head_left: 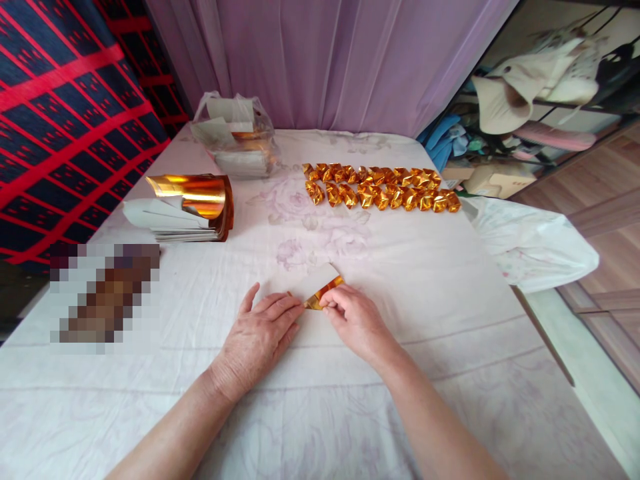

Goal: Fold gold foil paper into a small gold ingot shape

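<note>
Holding a folded gold-and-white sheet [317, 283] mid-table: pinched at its right edge by the right hand [357, 319], steadied at its left corner under extended, unclenched fingers of the left hand [261, 330]. Noted far right: two rows of folded gold pieces [381, 199]. Noted left: curled stack of gold-and-white sheets [203, 200], just nearer than a filled plastic bag [241, 157].

Your two hands [265, 330] on one folded sheet [316, 283] | beyond it: two gold-piece rows [383, 199] | beyond it, leftward: one paper stack [205, 199], one clear bag [263, 120]
</note>
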`<state>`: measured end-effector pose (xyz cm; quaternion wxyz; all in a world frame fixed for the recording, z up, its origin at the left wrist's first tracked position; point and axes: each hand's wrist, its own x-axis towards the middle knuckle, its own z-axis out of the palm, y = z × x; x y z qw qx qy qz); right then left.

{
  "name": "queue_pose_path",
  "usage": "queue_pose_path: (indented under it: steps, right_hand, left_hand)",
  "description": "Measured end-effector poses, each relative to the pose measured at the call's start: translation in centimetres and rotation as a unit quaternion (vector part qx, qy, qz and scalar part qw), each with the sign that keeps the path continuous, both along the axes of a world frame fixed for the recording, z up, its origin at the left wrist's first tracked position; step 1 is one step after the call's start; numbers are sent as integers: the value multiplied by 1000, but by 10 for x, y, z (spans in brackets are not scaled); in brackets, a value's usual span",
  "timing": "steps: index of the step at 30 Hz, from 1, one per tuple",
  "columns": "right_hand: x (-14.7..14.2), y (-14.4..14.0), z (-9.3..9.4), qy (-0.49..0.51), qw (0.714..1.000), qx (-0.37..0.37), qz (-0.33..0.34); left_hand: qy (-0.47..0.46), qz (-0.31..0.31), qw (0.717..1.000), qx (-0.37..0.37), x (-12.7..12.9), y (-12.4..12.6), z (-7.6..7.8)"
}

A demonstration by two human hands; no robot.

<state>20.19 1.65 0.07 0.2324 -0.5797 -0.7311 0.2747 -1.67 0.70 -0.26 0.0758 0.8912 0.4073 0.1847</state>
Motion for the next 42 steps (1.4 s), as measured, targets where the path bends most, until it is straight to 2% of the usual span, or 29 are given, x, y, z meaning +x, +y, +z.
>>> queue_pose_path:
  steps: [19, 28, 42]
  right_hand:
    - [0, -2, -1, -5, 1000, 16, 5]
    - [-1, -2, -1, -12, 1000, 19, 1]
    - [-1, -1, -1, -15, 1000, 19, 2]
  left_hand:
    - [7, 6, 1000, 15, 4, -3, -1]
    - [40, 7, 999, 21, 5, -2, 2]
    - [13, -8, 1000, 16, 0, 2, 2]
